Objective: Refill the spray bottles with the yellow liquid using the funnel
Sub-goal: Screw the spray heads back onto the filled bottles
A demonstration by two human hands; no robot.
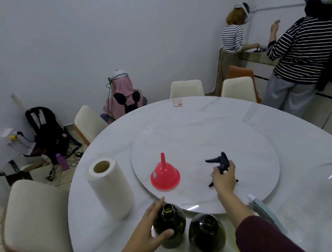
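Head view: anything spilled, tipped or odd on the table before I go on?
No spill shows. The red funnel stands upside down on the turntable, spout up, not in a bottle. Both dark bottles are uncapped; the left hand grips one, and the right hand holds a black spray head.

No legible text

The only label is a small sticker on the red funnel (165,174), at its nine o'clock side, too blurred to read.
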